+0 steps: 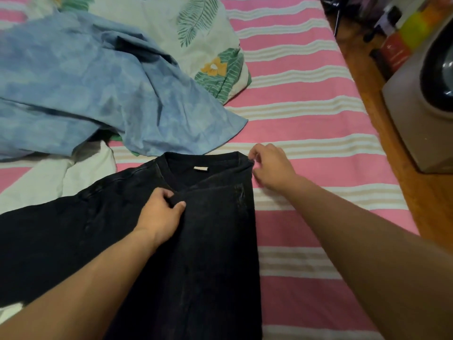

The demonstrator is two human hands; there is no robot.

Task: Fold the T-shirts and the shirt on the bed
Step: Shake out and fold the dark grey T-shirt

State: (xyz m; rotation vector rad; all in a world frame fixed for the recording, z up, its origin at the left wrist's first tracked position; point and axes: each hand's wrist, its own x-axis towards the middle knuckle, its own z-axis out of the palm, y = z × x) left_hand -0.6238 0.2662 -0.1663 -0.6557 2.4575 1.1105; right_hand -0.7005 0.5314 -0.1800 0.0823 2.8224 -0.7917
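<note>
Black T-shirt (208,253), neck label (201,169) unreadable; both hands, left (160,214), right (270,166), pinch it.

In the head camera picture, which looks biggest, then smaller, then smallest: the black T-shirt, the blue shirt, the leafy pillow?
1. black T-shirt and blue shirt: look about alike; the black one lies nearer the camera, so unsure.
2. leafy pillow: smallest, partly covered.

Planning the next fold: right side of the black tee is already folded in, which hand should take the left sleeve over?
Left. The left hand already grips the black T-shirt mid-chest, nearest its unfolded left side; the right hand pinches the far right shoulder corner.
</note>
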